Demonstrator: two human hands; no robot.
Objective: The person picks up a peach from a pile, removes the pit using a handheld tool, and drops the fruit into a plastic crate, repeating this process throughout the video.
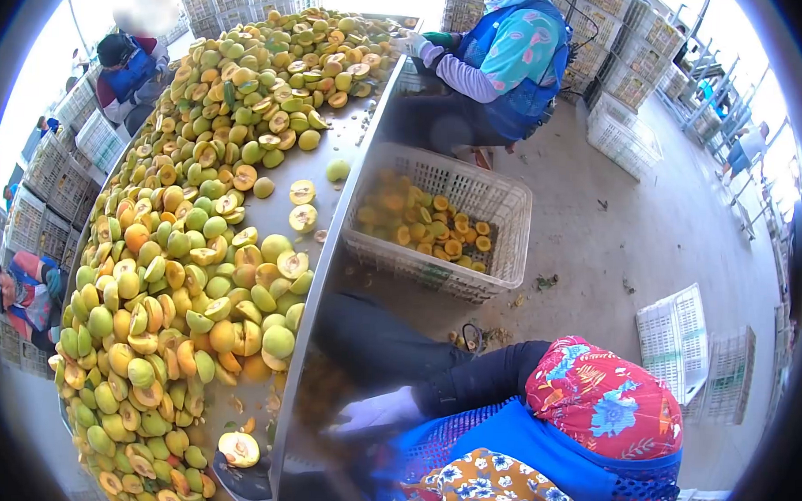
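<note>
At the bottom edge, my left hand (245, 480), in a dark glove with a light sleeve, is partly cut off by the frame. It holds a peach half (239, 449), its pale cut face and reddish centre turned up. The hand is over the near end of a metal sorting table (330, 217). Close by lies a large heap of cut and whole green-yellow peaches (164, 331). My right hand is not in view.
Beside me, a co-worker in a red floral head covering reaches a white-gloved hand (378, 413) below the table's edge. A crate (497, 276) with peach halves stands on the floor. Another co-worker (513, 69) works farther along. Stacked crates (633, 55) and tipped crates (673, 339) stand right.
</note>
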